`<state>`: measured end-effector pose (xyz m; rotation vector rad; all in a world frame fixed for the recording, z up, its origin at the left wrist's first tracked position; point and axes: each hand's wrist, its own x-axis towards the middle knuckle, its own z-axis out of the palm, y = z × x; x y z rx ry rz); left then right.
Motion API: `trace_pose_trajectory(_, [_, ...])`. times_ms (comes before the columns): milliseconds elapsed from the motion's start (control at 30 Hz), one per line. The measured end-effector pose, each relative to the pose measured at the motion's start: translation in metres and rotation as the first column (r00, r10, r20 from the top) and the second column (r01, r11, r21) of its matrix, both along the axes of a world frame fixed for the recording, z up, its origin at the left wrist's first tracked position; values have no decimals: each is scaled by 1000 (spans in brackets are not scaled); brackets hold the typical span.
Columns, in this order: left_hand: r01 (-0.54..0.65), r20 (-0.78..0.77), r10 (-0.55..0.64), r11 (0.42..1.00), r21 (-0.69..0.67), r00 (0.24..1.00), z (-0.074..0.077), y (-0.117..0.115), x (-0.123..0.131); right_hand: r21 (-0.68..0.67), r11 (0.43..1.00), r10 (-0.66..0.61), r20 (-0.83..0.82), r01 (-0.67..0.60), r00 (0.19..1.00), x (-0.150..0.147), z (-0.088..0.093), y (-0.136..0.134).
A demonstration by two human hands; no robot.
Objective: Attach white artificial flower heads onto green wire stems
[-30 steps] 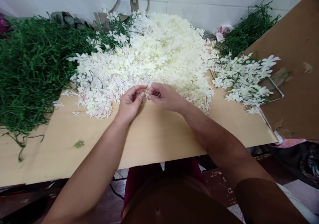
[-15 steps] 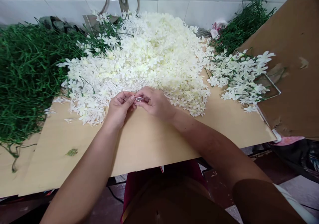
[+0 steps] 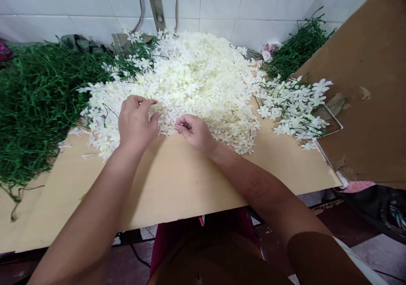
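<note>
Tiled wall, wood board point(image 3: 190, 183); flower pile point(image 3: 203, 73) mid-board; green stems point(image 3: 38, 99) left. My left hand point(image 3: 135, 122) has split from the right, now on pile edge, fingers loosely apart, nothing gripped; my right hand point(image 3: 196, 132) pinches a white sprig point(image 3: 177, 127) at pile's near edge.

Pale, smooth wood-look board forms the table point(image 3: 190, 183), matt with a faint sheen. The white flowers point(image 3: 196, 73) heaped at upper centre look like soft matt cloth on thin plastic stalks (cloth or plastic petals, hard to tell). The green stems point(image 3: 34, 103) at left are slightly glossy plastic. The wall tiles point(image 3: 253, 1) are glossy ceramic, and the brown board point(image 3: 374, 86) at right is rough, scuffed fibreboard.
</note>
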<state>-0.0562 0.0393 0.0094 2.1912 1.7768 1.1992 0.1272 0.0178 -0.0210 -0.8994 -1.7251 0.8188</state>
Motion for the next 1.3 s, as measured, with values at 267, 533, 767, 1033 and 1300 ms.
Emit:
trace_pose_trajectory(267, [-53,36,53,999,1,998,13,32,5,-57,998,8,-16,-9,1000,3,1,3])
trace_pose_trajectory(533, [106,883,268,938,-330,385,48,-1,24,-525,840,-117,-421,-137,900,-5,10,7])
trace_pose_trajectory(767, [443,898,407,782,-438,169,21,-39,36,-597,696,-88,-622,-399,778,-6,9,3])
trace_pose_trajectory(1033, [478,901,379,763,-434,212,10,-39,43,-594,660,-125,-691,-461,711,-7,-3,9])
trace_pose_trajectory(1300, [344,887,297,841,-419,355,3,-39,47,-585,658,-92,-687,-474,721,-9,0,2])
